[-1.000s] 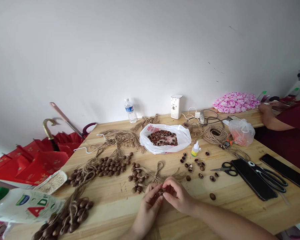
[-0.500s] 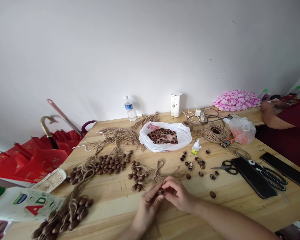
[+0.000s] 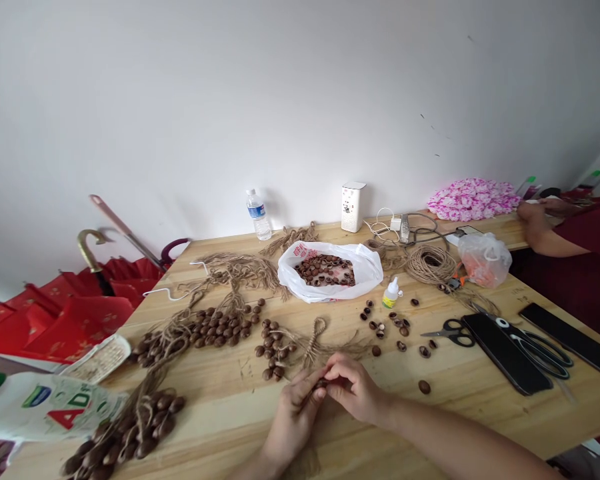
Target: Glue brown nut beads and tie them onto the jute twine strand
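My left hand (image 3: 296, 405) and my right hand (image 3: 356, 389) meet over the front middle of the table. Between their fingertips they pinch a small brown nut shell (image 3: 322, 383), mostly covered by the fingers. Just beyond lies a braided twine bundle (image 3: 314, 343) with a loop at its top and loose strands. Brown nuts (image 3: 275, 348) sit at its left side. To the right of my hands are several split nut shells (image 3: 401, 346) and a small glue bottle (image 3: 391, 293) with a white top and yellow label.
A white plastic bag (image 3: 290, 283) of shells stands behind. Twine-tied nut clusters (image 3: 219, 328) and a large white bottle (image 3: 55, 410) lie left. Scissors (image 3: 457, 332), a black phone (image 3: 505, 357), larger shears (image 3: 537, 347) and a twine coil (image 3: 430, 265) are right. Another person's arm (image 3: 550, 233) rests far right.
My fingers have closed further over the nut shell, so less of it shows. Both hands keep nearly the same place; the view has shifted very slightly.
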`<move>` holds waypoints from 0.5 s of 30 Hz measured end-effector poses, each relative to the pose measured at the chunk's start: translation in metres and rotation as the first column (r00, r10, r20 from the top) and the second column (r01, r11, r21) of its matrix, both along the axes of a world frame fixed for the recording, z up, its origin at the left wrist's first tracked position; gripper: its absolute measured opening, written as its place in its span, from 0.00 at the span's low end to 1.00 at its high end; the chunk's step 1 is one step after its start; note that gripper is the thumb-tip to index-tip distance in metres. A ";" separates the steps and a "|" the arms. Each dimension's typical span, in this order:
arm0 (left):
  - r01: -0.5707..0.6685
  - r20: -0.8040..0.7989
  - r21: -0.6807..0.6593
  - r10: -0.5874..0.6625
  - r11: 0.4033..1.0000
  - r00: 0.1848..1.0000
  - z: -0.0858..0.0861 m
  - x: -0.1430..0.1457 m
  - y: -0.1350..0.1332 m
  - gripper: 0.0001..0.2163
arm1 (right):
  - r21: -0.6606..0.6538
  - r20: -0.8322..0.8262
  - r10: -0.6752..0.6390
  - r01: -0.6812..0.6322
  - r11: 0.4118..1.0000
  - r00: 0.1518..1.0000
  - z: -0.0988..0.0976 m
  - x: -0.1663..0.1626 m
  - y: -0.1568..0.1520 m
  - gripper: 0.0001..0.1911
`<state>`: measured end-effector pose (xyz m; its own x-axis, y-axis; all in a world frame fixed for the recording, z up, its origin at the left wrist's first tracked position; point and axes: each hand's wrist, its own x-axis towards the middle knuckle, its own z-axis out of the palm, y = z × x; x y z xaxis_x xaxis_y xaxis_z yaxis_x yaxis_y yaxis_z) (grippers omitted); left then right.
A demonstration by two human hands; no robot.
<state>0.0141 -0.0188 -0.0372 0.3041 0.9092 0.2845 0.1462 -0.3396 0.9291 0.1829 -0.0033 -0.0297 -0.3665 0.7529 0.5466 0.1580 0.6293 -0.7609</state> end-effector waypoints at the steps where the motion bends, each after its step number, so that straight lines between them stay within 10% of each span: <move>1: -0.003 0.024 -0.024 0.004 1.000 1.000 0.000 0.000 0.000 0.14 | 0.003 -0.002 0.000 0.000 1.000 1.000 0.001 0.000 0.000 0.02; 5: 0.043 0.244 -0.277 0.027 0.960 0.970 0.001 0.003 0.002 0.11 | -0.067 -0.010 -0.009 0.008 0.998 1.000 0.004 -0.001 -0.002 0.03; 9: 0.229 0.554 -0.576 0.169 0.785 0.815 0.003 0.007 0.004 0.12 | -0.263 -0.046 0.074 -0.084 0.961 0.996 0.005 0.000 -0.003 0.11; 15: 0.333 0.676 -0.642 0.306 0.690 0.671 0.005 0.005 0.009 0.10 | -0.254 0.055 0.021 -0.006 0.967 0.998 0.010 0.002 -0.003 0.15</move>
<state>0.0187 -0.0095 -0.0321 0.3179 0.9071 -0.2757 -0.6308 0.4195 0.6527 0.1853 -0.0065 -0.0200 -0.4025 0.8590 0.3163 0.1981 0.4191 -0.8860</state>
